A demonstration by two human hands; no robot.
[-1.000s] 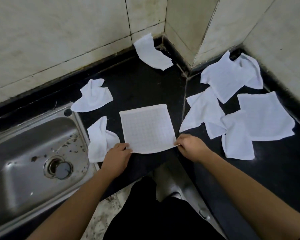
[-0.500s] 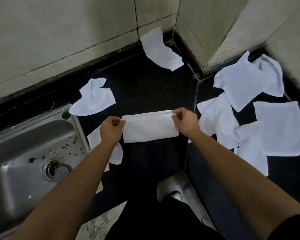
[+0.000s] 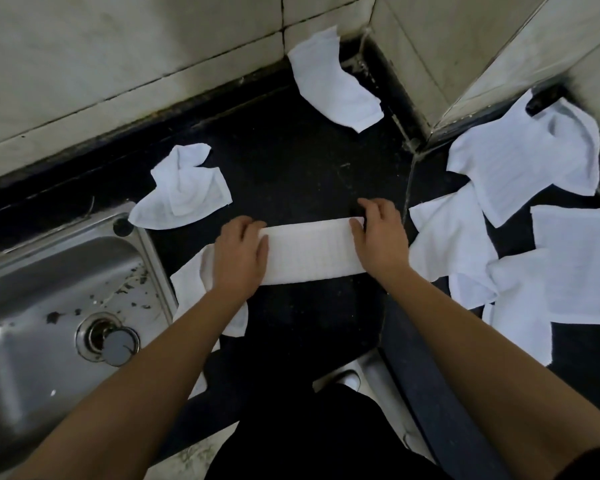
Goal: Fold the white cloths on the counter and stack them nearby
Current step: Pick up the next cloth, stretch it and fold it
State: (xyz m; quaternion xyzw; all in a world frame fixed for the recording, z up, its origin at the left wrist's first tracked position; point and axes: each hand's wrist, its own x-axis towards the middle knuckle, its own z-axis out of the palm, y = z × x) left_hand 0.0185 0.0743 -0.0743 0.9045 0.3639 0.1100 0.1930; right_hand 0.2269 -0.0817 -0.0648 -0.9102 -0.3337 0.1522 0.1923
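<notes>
A white cloth [image 3: 309, 251], folded in half into a long strip, lies flat on the black counter [image 3: 291, 161] in front of me. My left hand [image 3: 238, 254] rests palm down on its left end, fingers together. My right hand [image 3: 378, 237] presses flat on its right end, fingers spread over the far corner. Neither hand grips anything. Partly under my left wrist lies a crumpled white cloth [image 3: 187, 282]. Another crumpled cloth [image 3: 184, 188] sits behind it, and one more [image 3: 333, 81] leans at the back wall. Several unfolded cloths [image 3: 520, 168] overlap on the right.
A steel sink [image 3: 49, 306] with a drain plug [image 3: 118, 348] is sunk into the counter at the left. Tiled walls close the back, and a tiled pillar corner [image 3: 420, 64] juts out at the back right. The counter's front edge runs just below my hands.
The flat cloth was folded in half away from me, near edge onto far edge. My hands have let go of its corners and now lie flat on the ends of the folded strip.
</notes>
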